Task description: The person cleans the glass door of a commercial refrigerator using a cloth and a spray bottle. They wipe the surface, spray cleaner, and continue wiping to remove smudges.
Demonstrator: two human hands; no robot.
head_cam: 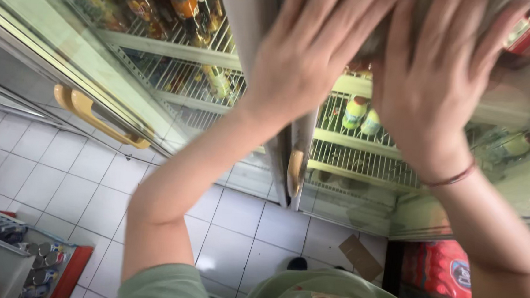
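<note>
At the top of the frame both hands are raised and spread flat, fingers open, against a blurred greyish object (pixel 379 36) at the top centre, in front of the glass-door drinks fridge (pixel 178 70). The left hand (pixel 311 47) presses its left side, the right hand (pixel 432 73) its right (a thin bracelet sits on that wrist). What the object is cannot be told; held by two flat palms, it seems bulky and best supported from both sides. Bottles (pixel 356 111) stand on wire shelves behind.
</note>
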